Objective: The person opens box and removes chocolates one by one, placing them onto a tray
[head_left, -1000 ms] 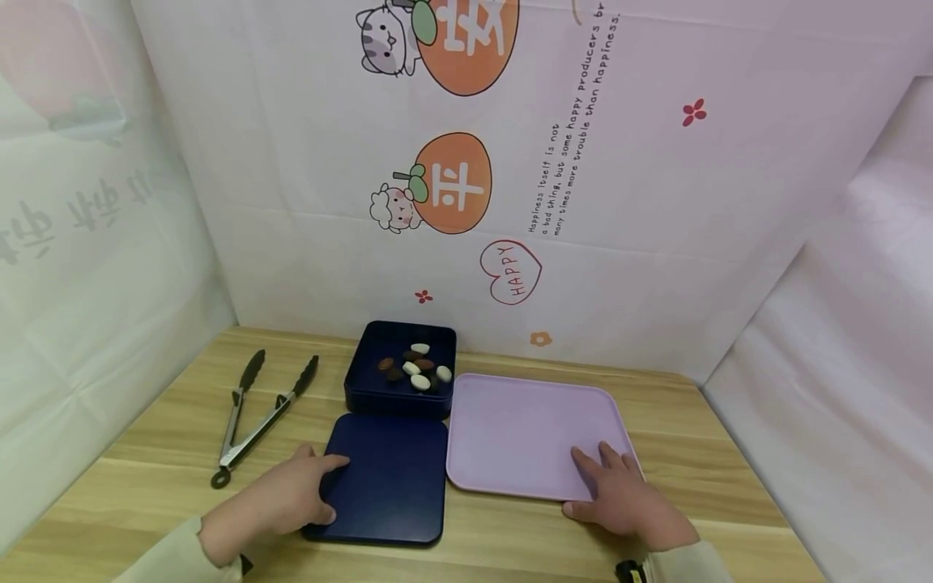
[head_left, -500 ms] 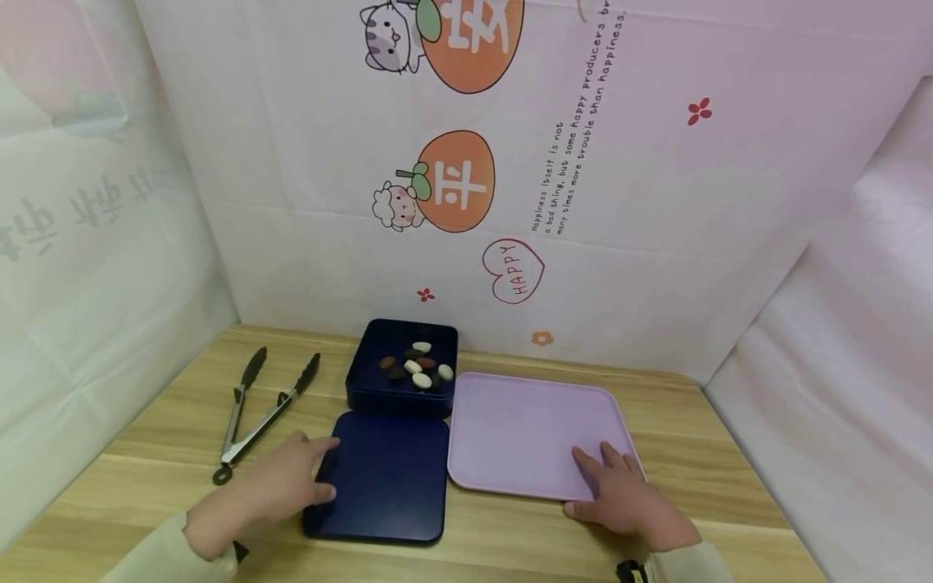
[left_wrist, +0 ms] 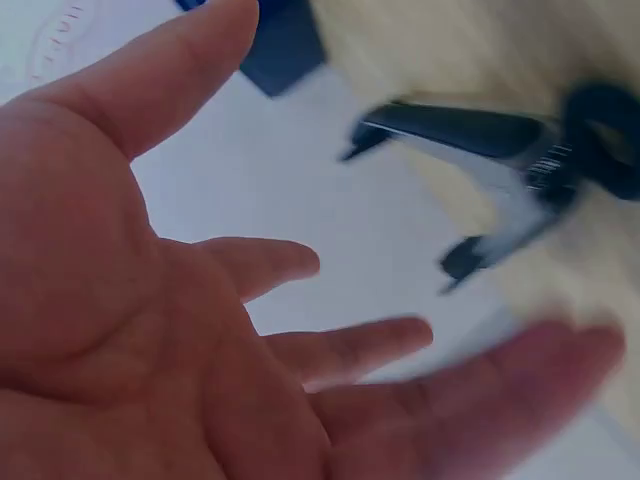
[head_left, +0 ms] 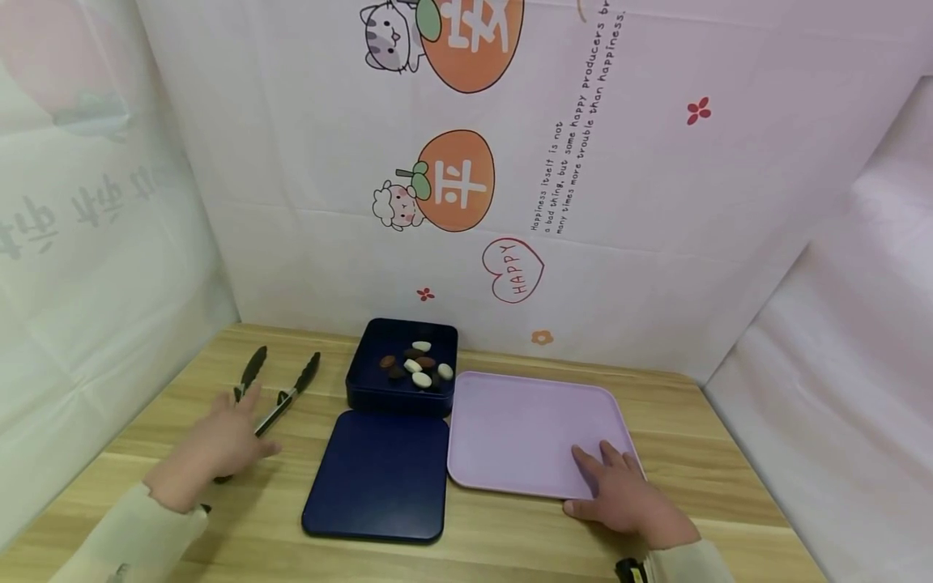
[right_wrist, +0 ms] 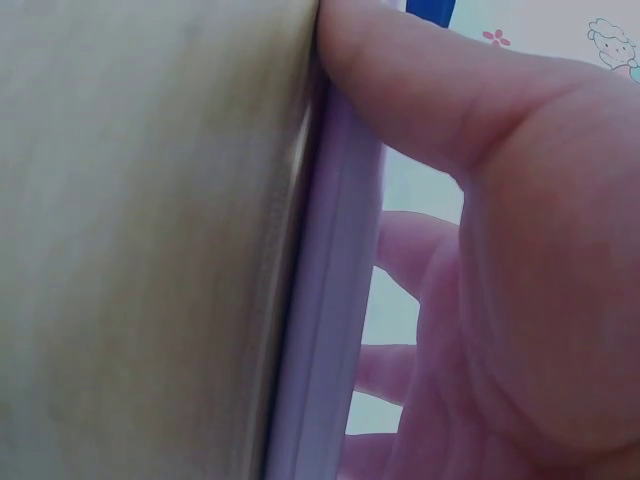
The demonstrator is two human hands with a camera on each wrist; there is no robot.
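My left hand [head_left: 219, 444] hovers over the handle end of a pair of tongs [left_wrist: 465, 140], fingers spread and holding nothing. The tongs lie spread apart on the table, with black tips and metal arms; in the head view the hand covers part of them. My right hand [head_left: 625, 498] rests on the near right corner of a flat lilac tray [head_left: 517, 429]. Its fingers lie over the tray surface, and the thumb [right_wrist: 400, 80] touches the near edge. Left of the tray lies a dark blue square lid [head_left: 379, 478], with no hand on it.
Behind the lid stands a dark blue box [head_left: 397, 402], its right side close to the tray. Several white, brown and dark oval pebble-like pieces [head_left: 422, 380] lie inside. A printed white cloth [head_left: 634, 267] hangs along the table's back edge, with more white cloth at both sides.
My left hand has left the blue lid's left edge and moved left over the tongs. The right hand stays on the tray, and the lid, box and tray look unmoved.
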